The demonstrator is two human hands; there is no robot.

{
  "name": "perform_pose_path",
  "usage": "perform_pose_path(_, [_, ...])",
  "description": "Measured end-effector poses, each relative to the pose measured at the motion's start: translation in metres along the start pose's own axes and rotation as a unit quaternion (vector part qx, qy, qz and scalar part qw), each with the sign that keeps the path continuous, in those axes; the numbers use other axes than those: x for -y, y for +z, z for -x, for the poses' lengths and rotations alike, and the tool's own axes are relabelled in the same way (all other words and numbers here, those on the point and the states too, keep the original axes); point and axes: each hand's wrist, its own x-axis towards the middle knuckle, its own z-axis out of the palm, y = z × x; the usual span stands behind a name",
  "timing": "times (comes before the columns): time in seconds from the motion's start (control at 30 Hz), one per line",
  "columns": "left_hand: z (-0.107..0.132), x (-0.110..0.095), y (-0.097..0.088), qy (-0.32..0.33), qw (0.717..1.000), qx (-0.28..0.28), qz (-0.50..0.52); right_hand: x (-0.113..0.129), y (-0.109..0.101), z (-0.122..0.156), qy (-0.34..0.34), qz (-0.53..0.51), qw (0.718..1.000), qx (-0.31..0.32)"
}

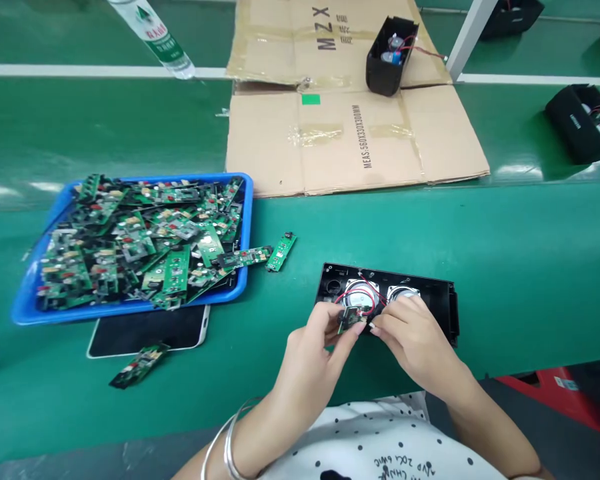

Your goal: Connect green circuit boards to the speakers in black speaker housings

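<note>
**A:** Start big. What carries everything?

**B:** A green worktop fills the frame. Flattened cardboard lies at upper centre with a black housing standing on it. A blue tray heaped with green circuit boards sits at middle left, and a dark tablet pokes out from under its near edge.

**A:** And what is being handled?

**B:** An open black speaker case at lower centre, long axis running left to right across the frame, its open side facing up, showing two round silver speakers. It lies just beyond both hands, touching them.

**A:** The hands?

**B:** The left hand pinches a small circuit board between thumb and fingertips, held over the case's left half. Red wires run from it towards the speakers. The right hand is curled, fingertips meeting that board from the right while its knuckles cover part of the right speaker. Whether it truly grips the board I cannot tell.

**A:** Which is nearer the board?

**B:** Both meet it; the left hand carries it. The board looks tilted on edge, though its long axis is too hidden to read.

**A:** Smaller bits?

**B:** A loose board just right of the tray, another loose board below the tablet.
</note>
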Motion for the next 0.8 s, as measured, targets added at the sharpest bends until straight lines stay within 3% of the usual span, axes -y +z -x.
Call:
perform_pose_path(0.4, [-0.0015, 0.0033, -0.0015, 0.057, 0.992, 0.067, -0.09, 0.0043, 0.0015, -0.0069, -0.031, 0.087, 0.996, 0.018])
perform_pose_path(0.6, [-0.0048, 0.0056, -0.0053, 0.086, 0.986, 0.089, -0.114, 0.0003, 0.0039, -0.0088, 0.019, 0.032, 0.999, -0.019])
perform_pose_path(0.8, [-0.0033, 0.0022, -0.0039, 0.088, 0.99, 0.072, -0.085, 0.0007, 0.006, -0.0079, 0.011, 0.0, 1.0, -0.01])
